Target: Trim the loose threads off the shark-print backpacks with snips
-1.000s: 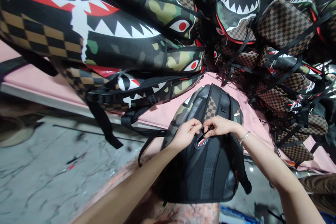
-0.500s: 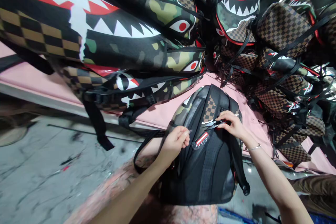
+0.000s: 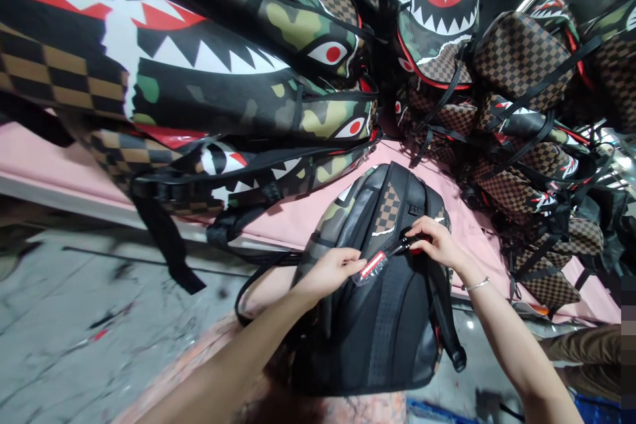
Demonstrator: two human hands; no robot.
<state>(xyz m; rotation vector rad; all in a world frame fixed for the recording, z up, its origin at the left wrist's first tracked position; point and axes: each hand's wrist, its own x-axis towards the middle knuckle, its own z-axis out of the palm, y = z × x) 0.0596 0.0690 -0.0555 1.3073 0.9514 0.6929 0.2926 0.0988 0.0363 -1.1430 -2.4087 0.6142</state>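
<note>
A black backpack [image 3: 397, 318] with camouflage and checkered parts lies against the pink table edge, its strap side facing me. My left hand [image 3: 332, 269] pinches the end of a red and white label in clear plastic [image 3: 372, 266] on the backpack. Small dark snips [image 3: 408, 243] are in my right hand [image 3: 433, 240], their tips pointing left, close to the label's upper right end. A checkered patch [image 3: 387, 212] shows just above the label.
Large backpacks with shark-mouth prints [image 3: 209, 93] are stacked at the upper left on a pink surface [image 3: 298, 218]. More checkered bags [image 3: 527, 59] pile up at the right. Someone's brown-trousered legs [image 3: 586, 351] show at the lower right.
My left hand has moved onto the plastic-covered label and now holds its end. The snips have turned, with their tips nearer the label. The whole view has shifted slightly.
</note>
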